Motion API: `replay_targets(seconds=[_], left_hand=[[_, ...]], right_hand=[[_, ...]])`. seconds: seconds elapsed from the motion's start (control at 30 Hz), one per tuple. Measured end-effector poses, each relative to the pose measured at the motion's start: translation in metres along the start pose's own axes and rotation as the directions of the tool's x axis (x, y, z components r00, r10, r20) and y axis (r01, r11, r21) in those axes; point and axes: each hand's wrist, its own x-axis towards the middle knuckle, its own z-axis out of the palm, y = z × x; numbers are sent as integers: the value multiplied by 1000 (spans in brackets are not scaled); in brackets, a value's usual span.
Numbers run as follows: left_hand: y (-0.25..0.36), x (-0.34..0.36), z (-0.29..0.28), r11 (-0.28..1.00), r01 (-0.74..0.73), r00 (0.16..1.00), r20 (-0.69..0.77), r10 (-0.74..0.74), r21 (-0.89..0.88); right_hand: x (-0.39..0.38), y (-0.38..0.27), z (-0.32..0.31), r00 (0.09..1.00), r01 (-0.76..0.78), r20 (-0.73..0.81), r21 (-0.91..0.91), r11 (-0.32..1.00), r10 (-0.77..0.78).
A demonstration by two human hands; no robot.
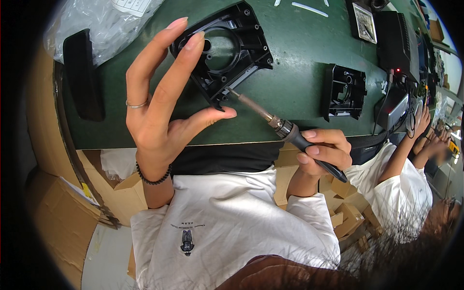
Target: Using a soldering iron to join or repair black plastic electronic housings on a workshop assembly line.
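Note:
My left hand (157, 121) steadies a black plastic housing (253, 36) on the green bench. Two of its fingers press the top near the round opening, and the thumb lies at the lower corner. A soldering iron (286, 130) with a black handle is gripped in my right hand (326, 152). Its metal tip points up and left and meets the housing's lower edge, by one end of a pale strip; whether it touches the strip is too small to tell.
A similar black housing (344, 92) lies to the right. Beyond it stand a black box (396, 46) with a red light, cables and a small framed tray (364, 22). At left are a long black part (84, 75) and a clear plastic bag (104, 31). A co-worker's arm (398, 154) is at far right.

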Motion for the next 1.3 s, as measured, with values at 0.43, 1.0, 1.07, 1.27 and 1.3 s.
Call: replay_targets(seconds=[0.43, 1.0, 1.07, 1.27, 1.3], left_hand=[[-1, -2, 0, 1000, 7, 1000, -10, -7, -14], [12, 64, 2, 993, 116, 991, -64, -114, 22], [-6, 132, 24, 998, 54, 989, -136, -51, 20], [-19, 193, 74, 995, 90, 996, -19, -89, 37], [-4, 168, 76, 987, 120, 991, 67, -113, -106]], right_hand=[[2, 0, 2, 1000, -6, 29, 1, 1000, 6], [-14, -5, 12, 764, -55, -626, 179, 982, 156], [-11, -13, 11, 757, -43, -632, 209, 977, 169], [-17, -34, -3, 737, -36, -663, 156, 987, 132], [-20, -35, -7, 697, -30, -709, 126, 992, 111]])
